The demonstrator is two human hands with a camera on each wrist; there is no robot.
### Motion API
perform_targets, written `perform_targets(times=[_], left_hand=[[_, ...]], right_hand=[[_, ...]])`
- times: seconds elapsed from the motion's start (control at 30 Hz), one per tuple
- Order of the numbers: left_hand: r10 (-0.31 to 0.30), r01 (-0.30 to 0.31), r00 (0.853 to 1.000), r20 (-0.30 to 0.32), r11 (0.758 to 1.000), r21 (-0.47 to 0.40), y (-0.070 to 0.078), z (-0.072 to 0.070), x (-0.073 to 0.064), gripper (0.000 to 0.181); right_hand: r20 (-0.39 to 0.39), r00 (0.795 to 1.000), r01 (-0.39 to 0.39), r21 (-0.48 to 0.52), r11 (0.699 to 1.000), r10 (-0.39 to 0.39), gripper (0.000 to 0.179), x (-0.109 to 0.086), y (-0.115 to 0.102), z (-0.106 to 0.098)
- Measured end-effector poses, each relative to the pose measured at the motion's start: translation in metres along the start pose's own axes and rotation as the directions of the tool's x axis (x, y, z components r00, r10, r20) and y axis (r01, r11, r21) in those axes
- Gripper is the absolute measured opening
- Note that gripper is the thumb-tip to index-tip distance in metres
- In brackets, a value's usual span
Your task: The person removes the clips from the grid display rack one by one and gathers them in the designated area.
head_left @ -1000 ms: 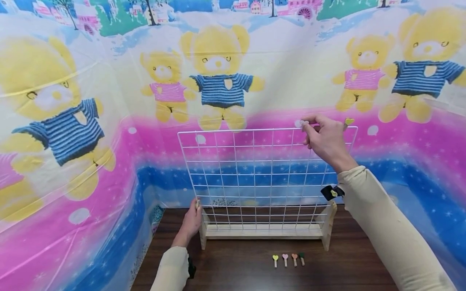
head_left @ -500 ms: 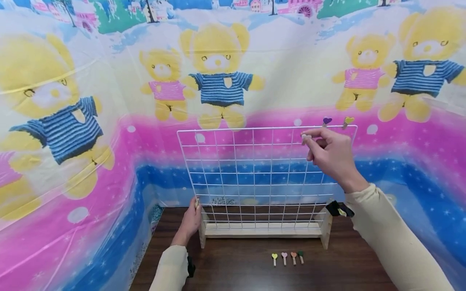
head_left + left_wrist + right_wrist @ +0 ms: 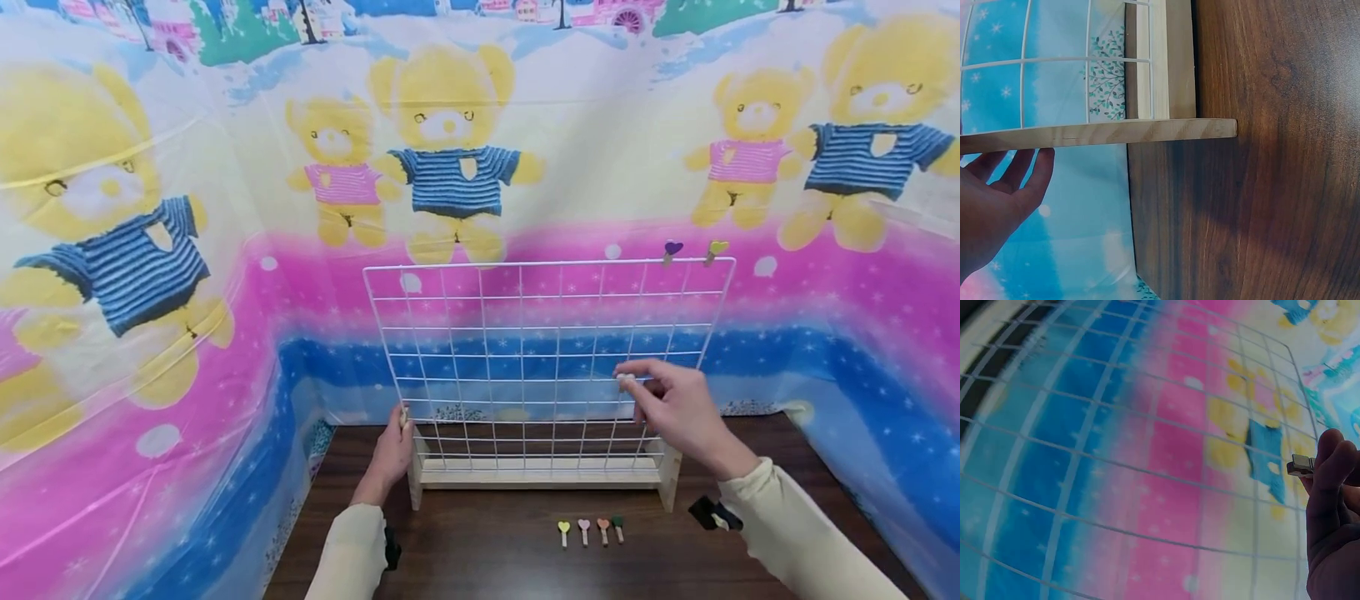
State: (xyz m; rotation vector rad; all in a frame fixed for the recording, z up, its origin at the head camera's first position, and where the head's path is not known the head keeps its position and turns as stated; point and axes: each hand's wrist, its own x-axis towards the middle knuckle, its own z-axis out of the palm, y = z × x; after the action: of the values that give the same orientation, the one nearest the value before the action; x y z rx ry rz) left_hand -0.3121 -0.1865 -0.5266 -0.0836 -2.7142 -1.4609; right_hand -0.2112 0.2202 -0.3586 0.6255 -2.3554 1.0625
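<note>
A white wire grid (image 3: 521,356) stands upright in a wooden stand (image 3: 540,479). My left hand (image 3: 393,450) grips the stand's left side post (image 3: 1116,132), fingertips against the wood. In front of the grid's right half, my right hand (image 3: 678,408) pinches a small clothespin (image 3: 625,381) between thumb and index finger; its wooden end (image 3: 1300,465) sticks out in the right wrist view. A purple heart clothespin (image 3: 672,248) and a yellow heart clothespin (image 3: 717,249) are clipped on the grid's top wire at the right.
On the brown table (image 3: 465,550) in front of the stand, several heart clothespins lie in a row: yellow (image 3: 564,533), pink (image 3: 584,532), orange (image 3: 603,532) and dark green (image 3: 618,529). A bear-print cloth (image 3: 585,167) hangs behind and at both sides.
My right hand has come down from the grid's top wire with the pinched clothespin, uncovering the purple one. My left hand stays on the post.
</note>
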Motion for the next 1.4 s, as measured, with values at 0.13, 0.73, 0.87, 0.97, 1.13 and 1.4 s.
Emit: perform_targets(times=[0.13, 0.73, 0.87, 0.97, 1.13, 1.4], left_hand=[[0.016, -0.016, 1.0, -0.009, 1.0, 0.007, 0.0, 0.0, -0.001, 0.045], [-0.003, 0.003, 1.0, 0.002, 1.0, 0.006, 0.003, -0.001, -0.002, 0.041], [-0.005, 0.005, 1.0, 0.003, 1.0, 0.004, 0.003, -0.001, -0.002, 0.042], [-0.008, 0.008, 1.0, 0.006, 1.0, -0.002, 0.003, -0.002, -0.001, 0.044], [0.005, -0.005, 1.0, 0.002, 1.0, 0.01, 0.005, -0.003, 0.0, 0.041], [-0.009, 0.009, 1.0, 0.011, 1.0, -0.009, 0.003, -0.001, -0.001, 0.042]], right_hand=[[0.092, 0.995, -0.037, 0.07, 0.997, 0.03, 0.016, -0.022, 0.009, 0.021], [0.313, 0.95, -0.081, 0.178, 0.981, 0.022, 0.01, -0.091, 0.056, 0.092], [0.342, 0.94, -0.074, 0.198, 0.978, 0.001, 0.008, -0.106, 0.067, 0.109], [0.402, 0.914, -0.159, 0.221, 0.962, 0.059, 0.008, -0.117, 0.074, 0.121], [0.444, 0.887, -0.218, 0.161, 0.963, 0.127, 0.009, -0.135, 0.082, 0.144], [0.505, 0.829, -0.355, 0.147, 0.923, 0.239, 0.012, -0.152, 0.091, 0.17]])
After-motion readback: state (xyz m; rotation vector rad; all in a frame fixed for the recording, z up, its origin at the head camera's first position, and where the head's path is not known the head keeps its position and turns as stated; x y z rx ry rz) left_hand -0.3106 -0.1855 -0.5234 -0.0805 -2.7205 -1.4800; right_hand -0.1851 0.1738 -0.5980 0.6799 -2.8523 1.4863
